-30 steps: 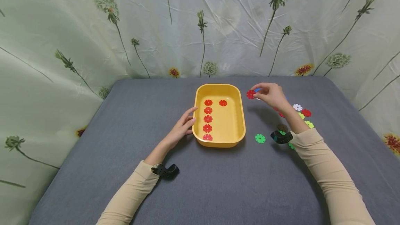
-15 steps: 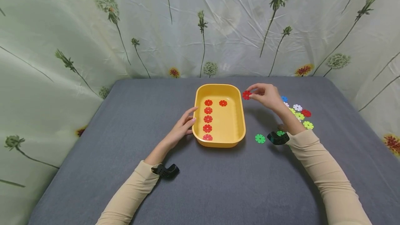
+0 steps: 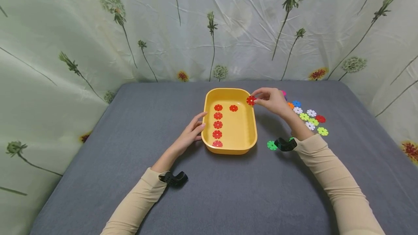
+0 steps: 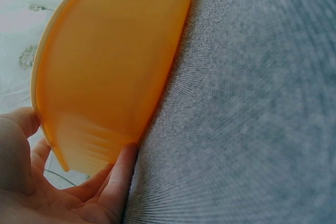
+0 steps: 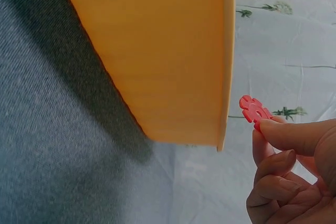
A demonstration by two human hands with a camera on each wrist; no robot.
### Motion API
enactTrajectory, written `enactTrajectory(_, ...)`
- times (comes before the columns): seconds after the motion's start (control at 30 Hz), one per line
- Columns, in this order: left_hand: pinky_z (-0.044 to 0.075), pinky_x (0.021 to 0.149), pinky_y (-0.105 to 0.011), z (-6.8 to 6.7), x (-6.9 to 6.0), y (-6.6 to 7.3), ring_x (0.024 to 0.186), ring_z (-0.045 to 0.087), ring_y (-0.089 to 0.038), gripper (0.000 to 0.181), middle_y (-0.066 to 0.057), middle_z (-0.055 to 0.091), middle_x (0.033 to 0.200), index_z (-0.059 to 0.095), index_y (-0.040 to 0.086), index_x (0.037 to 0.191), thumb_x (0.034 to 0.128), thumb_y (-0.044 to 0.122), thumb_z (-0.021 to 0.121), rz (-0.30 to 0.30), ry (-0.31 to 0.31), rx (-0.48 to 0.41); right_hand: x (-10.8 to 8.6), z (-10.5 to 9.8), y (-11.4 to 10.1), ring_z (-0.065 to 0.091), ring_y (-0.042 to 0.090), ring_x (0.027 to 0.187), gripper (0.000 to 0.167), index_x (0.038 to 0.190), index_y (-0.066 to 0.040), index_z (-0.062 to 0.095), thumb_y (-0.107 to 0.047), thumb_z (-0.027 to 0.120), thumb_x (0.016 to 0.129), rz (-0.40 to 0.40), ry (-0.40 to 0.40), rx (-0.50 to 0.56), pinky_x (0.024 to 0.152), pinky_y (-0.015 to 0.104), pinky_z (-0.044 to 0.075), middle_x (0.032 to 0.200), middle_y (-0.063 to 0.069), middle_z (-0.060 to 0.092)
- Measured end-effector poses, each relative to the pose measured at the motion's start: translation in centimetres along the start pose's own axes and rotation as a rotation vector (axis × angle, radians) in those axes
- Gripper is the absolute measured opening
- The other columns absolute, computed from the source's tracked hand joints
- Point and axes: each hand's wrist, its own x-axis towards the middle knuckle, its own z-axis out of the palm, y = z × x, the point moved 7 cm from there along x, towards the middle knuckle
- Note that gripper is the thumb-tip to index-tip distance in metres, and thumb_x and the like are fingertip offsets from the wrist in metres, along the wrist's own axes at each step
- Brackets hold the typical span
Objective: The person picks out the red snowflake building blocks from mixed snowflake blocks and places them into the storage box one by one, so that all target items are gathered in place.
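Note:
The yellow tray (image 3: 241, 130) holds a column of red notched discs (image 3: 217, 124) along its left side and one red disc (image 3: 233, 108) near the top right. My left hand (image 3: 189, 133) rests against the tray's left wall; in the left wrist view the fingers of that hand (image 4: 68, 182) touch the wall (image 4: 110, 66), relaxed. A red disc (image 3: 251, 100) is pinched between thumb and finger of my right hand (image 3: 272, 101), over the tray's upper right rim. The right wrist view shows this disc (image 5: 255, 110) held up beside the tray wall (image 5: 163, 56) by the hand (image 5: 294, 166).
Right of the tray, loose discs lie on the grey tabletop (image 3: 228, 191): white (image 3: 311, 113), yellow-green (image 3: 322, 131), blue (image 3: 296, 103) and red (image 3: 320, 119) among them. A green disc (image 3: 271, 145) lies near the tray's lower right. A flowered curtain (image 3: 183, 28) hangs behind.
My right hand has moved left with the red disc, from beside the tray to over its rim. More discs show behind that hand. My left hand has stayed against the tray.

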Motion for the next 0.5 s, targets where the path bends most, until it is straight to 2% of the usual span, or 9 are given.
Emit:
enactTrajectory(0.07, 0.048, 0.099, -0.045, 0.0, 0.0, 0.0, 0.129, 0.045, -0.032, 0.048, -0.014, 0.035, 0.145, 0.024, 0.038, 0.144, 0.0995, 0.037, 0.041, 0.004, 0.000, -0.002, 0.1, 0.2, -0.2, 0.060, 0.012, 0.070, 0.022, 0.106, -0.003, 0.067, -0.011, 0.066, 0.085, 0.002, -0.007, 0.000, 0.061, 0.015, 0.046, 0.092, 0.022, 0.069)
enactTrajectory(0.27, 0.048, 0.099, -0.044, 0.0, 0.0, 0.0, 0.128, 0.046, -0.031, 0.048, -0.013, 0.035, 0.145, 0.024, 0.038, 0.144, 0.0994, 0.036, 0.041, 0.008, 0.004, -0.004, 0.5, 0.9, -0.5, 0.063, 0.027, 0.080, 0.023, 0.107, -0.004, 0.067, -0.010, 0.066, 0.085, 0.005, -0.031, -0.015, 0.062, 0.015, 0.046, 0.096, 0.021, 0.070)
enactTrajectory(0.5, 0.047, 0.100, -0.045, 0.1, 0.1, 0.0, 0.129, 0.045, -0.031, 0.048, -0.013, 0.036, 0.144, 0.025, 0.040, 0.144, 0.0993, 0.035, 0.042, 0.003, 0.003, -0.006, 0.9, 1.7, -1.0, 0.059, 0.022, 0.074, 0.021, 0.106, -0.005, 0.067, -0.010, 0.065, 0.086, -0.009, -0.053, -0.043, 0.061, 0.018, 0.045, 0.092, 0.019, 0.070)
